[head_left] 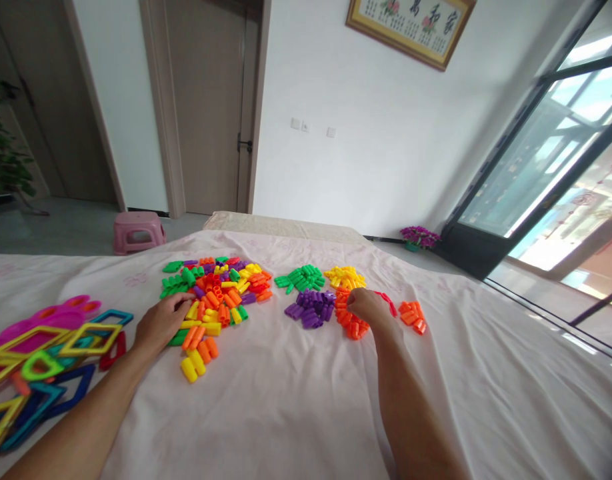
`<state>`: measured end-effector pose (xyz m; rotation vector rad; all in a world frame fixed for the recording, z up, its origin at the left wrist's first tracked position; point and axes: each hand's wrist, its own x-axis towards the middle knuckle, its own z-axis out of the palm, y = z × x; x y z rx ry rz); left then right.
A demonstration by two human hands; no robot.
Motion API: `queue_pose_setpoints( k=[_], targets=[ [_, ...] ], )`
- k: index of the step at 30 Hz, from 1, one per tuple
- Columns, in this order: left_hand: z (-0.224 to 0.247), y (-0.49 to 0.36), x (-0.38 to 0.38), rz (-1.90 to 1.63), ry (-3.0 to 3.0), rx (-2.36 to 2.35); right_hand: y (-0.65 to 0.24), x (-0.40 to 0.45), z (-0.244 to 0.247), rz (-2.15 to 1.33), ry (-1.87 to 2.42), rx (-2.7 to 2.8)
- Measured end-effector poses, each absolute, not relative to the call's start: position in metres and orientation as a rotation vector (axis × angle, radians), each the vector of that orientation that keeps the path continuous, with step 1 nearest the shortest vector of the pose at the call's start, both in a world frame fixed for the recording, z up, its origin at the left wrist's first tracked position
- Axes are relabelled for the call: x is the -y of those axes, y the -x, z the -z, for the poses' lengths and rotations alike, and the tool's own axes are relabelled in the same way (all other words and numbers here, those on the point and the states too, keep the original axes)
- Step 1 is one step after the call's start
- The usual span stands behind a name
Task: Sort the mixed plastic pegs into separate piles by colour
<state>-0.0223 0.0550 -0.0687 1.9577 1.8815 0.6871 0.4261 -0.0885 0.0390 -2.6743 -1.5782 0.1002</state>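
My left hand point(163, 321) rests at the left side of a mixed heap of plastic tube-shaped building pieces point(229, 297) in orange, yellow, green, red and purple. Its fingers curl together, and whatever they hold is hidden. Over a pile of orange tube pieces point(353, 328), my right hand point(367, 305) points down with fingers closed; its fingertips and anything in them cannot be made out. Close by lie single-colour piles: green pieces point(305, 277), yellow pieces point(347, 276) and purple pieces point(312, 309). Some red pieces point(390, 303) show behind my right hand, with a smaller orange group point(413, 316) beyond.
Flat geometric frames point(56, 380) and a pink paw-shaped item point(51, 317) lie at the left, partly beside my forearm. A pale wrinkled cloth point(286, 407) covers the surface. Past its far edge are a pink stool point(139, 232) and purple flowers point(420, 237).
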Motion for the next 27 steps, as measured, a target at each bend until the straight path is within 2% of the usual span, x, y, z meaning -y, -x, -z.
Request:
queue_pose_setpoints(
  k=[4,7,12,16,19,27],
  targets=[
    [0.067,0.021,-0.054,-0.700,-1.950,-1.875,-0.406,0.087,-0.049,-0.024,2.554,1.635],
    [0.067,0.020,-0.053,-0.719,-1.950,-1.859,-0.373,0.082,-0.046,-0.062,2.309,1.829],
    [0.070,0.020,-0.053,-0.740,-1.948,-1.853,-0.299,0.075,-0.013,-0.233,1.785,2.152],
    [0.070,0.020,-0.052,-0.749,-1.961,-1.844,-0.249,0.071,0.010,-0.241,1.422,2.296],
    [0.067,0.020,-0.050,-0.759,-1.981,-1.833,-0.225,0.061,0.017,-0.185,1.373,2.334],
    [0.064,0.019,-0.050,-0.753,-1.983,-1.847,-0.216,0.042,0.036,-0.108,1.559,2.258]
  ],
)
